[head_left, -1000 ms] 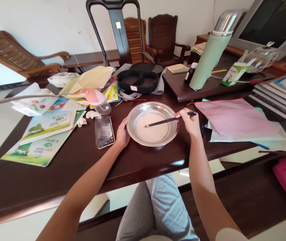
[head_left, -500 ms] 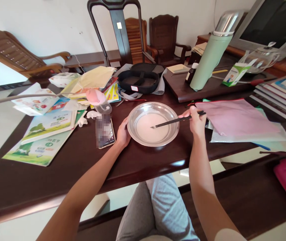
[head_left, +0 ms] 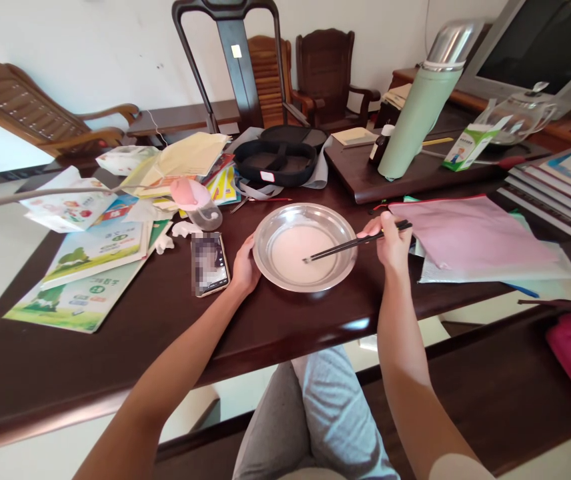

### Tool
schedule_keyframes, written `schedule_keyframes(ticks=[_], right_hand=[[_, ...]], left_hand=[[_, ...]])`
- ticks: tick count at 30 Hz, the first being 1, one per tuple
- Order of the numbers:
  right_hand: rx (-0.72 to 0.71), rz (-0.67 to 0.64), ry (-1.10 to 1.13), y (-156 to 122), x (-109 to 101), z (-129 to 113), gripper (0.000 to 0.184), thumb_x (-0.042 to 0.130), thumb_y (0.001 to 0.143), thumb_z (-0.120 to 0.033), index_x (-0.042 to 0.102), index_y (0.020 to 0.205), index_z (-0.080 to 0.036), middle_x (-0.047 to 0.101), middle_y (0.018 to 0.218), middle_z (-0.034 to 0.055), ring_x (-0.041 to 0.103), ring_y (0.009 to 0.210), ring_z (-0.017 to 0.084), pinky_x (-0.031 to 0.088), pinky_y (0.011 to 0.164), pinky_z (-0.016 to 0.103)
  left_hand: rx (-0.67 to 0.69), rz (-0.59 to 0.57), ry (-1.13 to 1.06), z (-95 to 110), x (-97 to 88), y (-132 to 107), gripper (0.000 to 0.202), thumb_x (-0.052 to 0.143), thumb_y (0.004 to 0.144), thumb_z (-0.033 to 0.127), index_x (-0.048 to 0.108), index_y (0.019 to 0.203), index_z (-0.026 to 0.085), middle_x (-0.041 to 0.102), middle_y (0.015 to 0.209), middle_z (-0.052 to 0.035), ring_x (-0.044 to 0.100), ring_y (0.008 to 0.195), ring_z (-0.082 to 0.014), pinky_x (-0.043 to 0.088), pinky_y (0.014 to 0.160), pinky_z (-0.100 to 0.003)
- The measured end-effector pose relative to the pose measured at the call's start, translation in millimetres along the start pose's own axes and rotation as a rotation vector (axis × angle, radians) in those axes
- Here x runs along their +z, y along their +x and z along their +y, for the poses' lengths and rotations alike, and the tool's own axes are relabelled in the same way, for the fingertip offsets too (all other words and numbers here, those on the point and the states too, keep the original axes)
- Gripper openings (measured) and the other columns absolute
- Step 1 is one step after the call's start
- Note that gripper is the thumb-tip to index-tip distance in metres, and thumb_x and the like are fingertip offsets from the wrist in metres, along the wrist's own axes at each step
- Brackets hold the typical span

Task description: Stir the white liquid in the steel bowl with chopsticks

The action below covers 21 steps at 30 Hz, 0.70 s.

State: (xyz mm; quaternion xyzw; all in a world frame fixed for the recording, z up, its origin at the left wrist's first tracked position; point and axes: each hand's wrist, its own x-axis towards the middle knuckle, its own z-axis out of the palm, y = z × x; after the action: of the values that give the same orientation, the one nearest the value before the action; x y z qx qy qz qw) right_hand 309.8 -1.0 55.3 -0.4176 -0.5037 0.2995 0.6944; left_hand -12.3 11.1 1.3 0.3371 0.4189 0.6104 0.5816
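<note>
A round metal bowl [head_left: 267, 267] stands on the dark wooden table, with a pale, milky liquid [head_left: 290, 250] in its bottom. At its left rim, my left hand [head_left: 246, 268] grips the side; the fingertips are partly hidden by the bowl. My right hand [head_left: 390, 241] holds a pair of black chopsticks [head_left: 338, 249], just off the bowl's right side. They slant down to the left across the rim, and their tips are at the liquid near the bowl's middle. A phone [head_left: 209, 264] lies on the table left of my left hand.
Workbooks [head_left: 78, 300], a pink-lidded cup [head_left: 198, 203] and papers lie to the left. Behind the bowl is a black case [head_left: 275, 163]. A green thermos [head_left: 418, 120] stands on a raised board at back right. A pink pouch [head_left: 475, 233] lies right of my right hand.
The chopstick tips have shifted slightly to the right and down within the liquid. Both hands keep nearly the same places, and the bowl has barely moved.
</note>
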Motion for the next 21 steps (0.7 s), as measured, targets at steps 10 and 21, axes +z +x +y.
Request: schedule_keyframes(ticks=[10, 21], right_hand=[[-0.015, 0.021, 0.017, 0.0, 0.6, 1.5, 0.073, 0.079, 0.092, -0.093, 0.063, 0.061, -0.029, 0.069, 0.054, 0.0005, 0.07, 0.05, 0.021, 0.059, 0.051, 0.035], [0.014, 0.0, 0.006, 0.8, -1.1, 2.7, 0.072, 0.083, 0.087, -0.094, 0.063, 0.06, -0.03, 0.07, 0.054, 0.0007, 0.075, 0.055, 0.025, 0.064, 0.055, 0.038]], left_hand=[[0.0, 0.008, -0.007, 0.1, 1.5, 0.0, 0.037, 0.085, 0.079, 0.051, 0.081, 0.105, 0.024, 0.09, 0.121, -0.0087, 0.076, 0.14, -0.04, 0.061, 0.122, -0.052], [-0.009, 0.007, -0.014, -0.5, 0.7, 0.3, 0.035, 0.086, 0.083, 0.05, 0.083, 0.107, 0.024, 0.09, 0.121, -0.0082, 0.078, 0.137, -0.039, 0.061, 0.12, -0.051]])
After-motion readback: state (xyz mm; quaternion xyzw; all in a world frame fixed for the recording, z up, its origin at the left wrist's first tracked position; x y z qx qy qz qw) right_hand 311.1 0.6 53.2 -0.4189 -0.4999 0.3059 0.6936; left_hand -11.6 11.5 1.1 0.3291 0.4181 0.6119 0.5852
